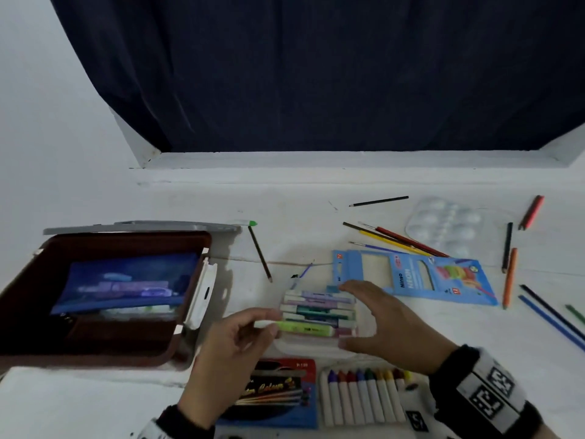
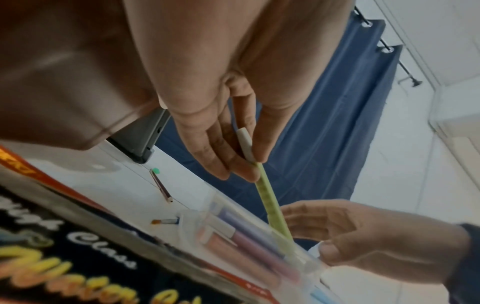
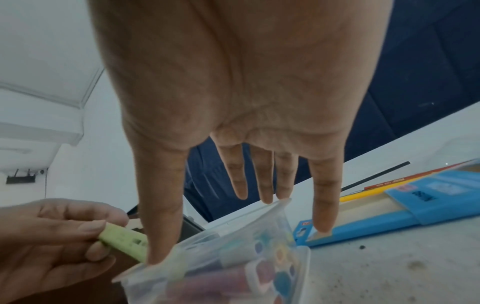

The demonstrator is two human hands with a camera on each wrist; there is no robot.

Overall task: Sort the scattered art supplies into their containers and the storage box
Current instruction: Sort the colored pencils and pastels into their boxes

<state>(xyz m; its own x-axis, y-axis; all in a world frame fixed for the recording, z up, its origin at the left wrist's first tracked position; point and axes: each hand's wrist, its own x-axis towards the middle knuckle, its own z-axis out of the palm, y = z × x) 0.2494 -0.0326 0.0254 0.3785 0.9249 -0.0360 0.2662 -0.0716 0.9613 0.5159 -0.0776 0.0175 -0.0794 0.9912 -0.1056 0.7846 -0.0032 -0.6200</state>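
L hand (image 1: pixel 232 350) pinches a green marker (image 1: pixel 304 327) by its white cap end, thumb + fingertips curled round it, tip aimed into the clear case (image 3: pixel 233 257). Held by the far end prob. so the body can slide in alongside the markers (image 1: pixel 319 307) already packed in a row. R hand (image 1: pixel 389 321) is spread flat, fingers straight; thumb + fingertips touch the case rim, gripping nothing. Looks like it's just bracing the case so it won't skid as the marker goes in.

Case sits mid-surface, toward the near edge. Box (image 1: pixel 104 296) is open at the left edge w/ a blue pouch (image 1: pixel 126 283) inside, lid up, ready for filled containers. Crayons (image 1: pixel 364 397) + paint pack (image 1: pixel 275 391) lie at the near edge. Blue carton (image 1: pixel 411 277) lies just beyond the case, looks empty; pencils (image 1: pixel 399 240) scattered toward the far right, next to sort I'd guess.
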